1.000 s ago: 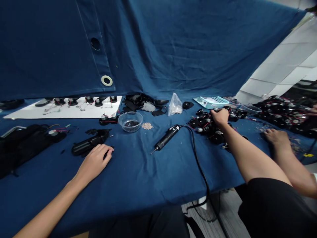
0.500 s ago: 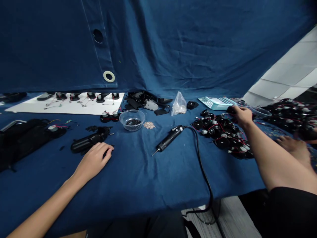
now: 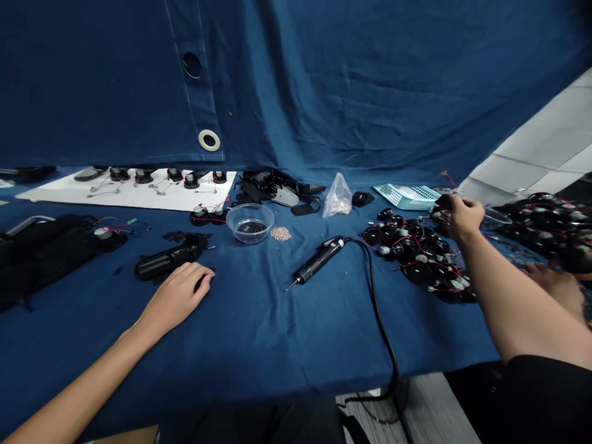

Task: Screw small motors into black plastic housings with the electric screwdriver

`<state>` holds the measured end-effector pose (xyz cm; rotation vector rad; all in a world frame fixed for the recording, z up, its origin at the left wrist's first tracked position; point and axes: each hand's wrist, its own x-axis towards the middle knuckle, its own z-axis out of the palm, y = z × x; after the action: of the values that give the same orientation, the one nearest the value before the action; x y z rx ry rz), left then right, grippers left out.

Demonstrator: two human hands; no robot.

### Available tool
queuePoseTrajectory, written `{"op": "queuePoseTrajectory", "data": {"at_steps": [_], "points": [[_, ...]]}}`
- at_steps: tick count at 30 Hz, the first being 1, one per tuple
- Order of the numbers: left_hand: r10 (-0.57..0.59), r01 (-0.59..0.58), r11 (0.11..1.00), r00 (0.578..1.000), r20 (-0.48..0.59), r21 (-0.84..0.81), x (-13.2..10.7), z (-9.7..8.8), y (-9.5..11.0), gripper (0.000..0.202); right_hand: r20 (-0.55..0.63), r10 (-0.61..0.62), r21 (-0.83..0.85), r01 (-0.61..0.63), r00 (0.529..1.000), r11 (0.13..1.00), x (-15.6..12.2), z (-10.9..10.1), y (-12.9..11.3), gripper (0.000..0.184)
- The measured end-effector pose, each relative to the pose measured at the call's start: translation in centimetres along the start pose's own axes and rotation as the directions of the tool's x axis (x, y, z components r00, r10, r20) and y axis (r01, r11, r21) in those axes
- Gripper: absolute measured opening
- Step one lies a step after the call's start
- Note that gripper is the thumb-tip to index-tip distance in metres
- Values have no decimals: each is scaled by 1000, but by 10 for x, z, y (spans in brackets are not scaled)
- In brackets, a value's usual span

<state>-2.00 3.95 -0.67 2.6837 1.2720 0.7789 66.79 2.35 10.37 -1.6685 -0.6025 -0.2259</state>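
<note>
My left hand (image 3: 178,295) rests on the blue cloth with curled fingers, thumb close to the index finger. A dark bit shows by the fingertips, too small to name. Just beyond it lies a black plastic housing (image 3: 161,264). My right hand (image 3: 467,217) is stretched to the far right, closed on a black part (image 3: 444,201) mostly hidden by the fingers. Below it spreads a pile of black round parts (image 3: 419,269) with red wires and whitish cylinders. Between my hands lies a black electric screwdriver (image 3: 319,261), its bit pointing toward me.
A clear bowl (image 3: 250,214) of small black pieces stands by a heap of tiny coppery pieces (image 3: 281,234). Behind are a plastic bag (image 3: 337,197), a light blue basket (image 3: 409,196) and a white board (image 3: 171,198). Another person's hand (image 3: 555,283) is at right.
My right hand has risen slightly from the pile, its fingers still closed on the black part. My left hand stays in place. The view has shifted a little.
</note>
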Motion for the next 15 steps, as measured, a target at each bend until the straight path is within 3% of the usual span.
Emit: {"op": "queuePoseTrajectory", "data": {"at_steps": [5,9,11,13,15], "points": [[-16,16,1000,1000,4,-3,1,0,1,33,62,96,241,-108,993,964,-7,7,-34,12],[16,-16,1000,1000,-22,5,1,-3,2,30,222,85,421,-174,971,890,-28,8,-70,6],[65,-65,998,995,-70,7,0,-8,10,27,312,58,501,-217,948,838,-56,7,-90,5],[128,-130,991,984,-122,-9,2,-16,30,23,413,8,573,-267,910,775,-100,3,-112,6],[177,-190,979,971,-159,-74,4,-24,61,20,575,-42,627,-406,817,665,-159,-2,-133,13]]}}
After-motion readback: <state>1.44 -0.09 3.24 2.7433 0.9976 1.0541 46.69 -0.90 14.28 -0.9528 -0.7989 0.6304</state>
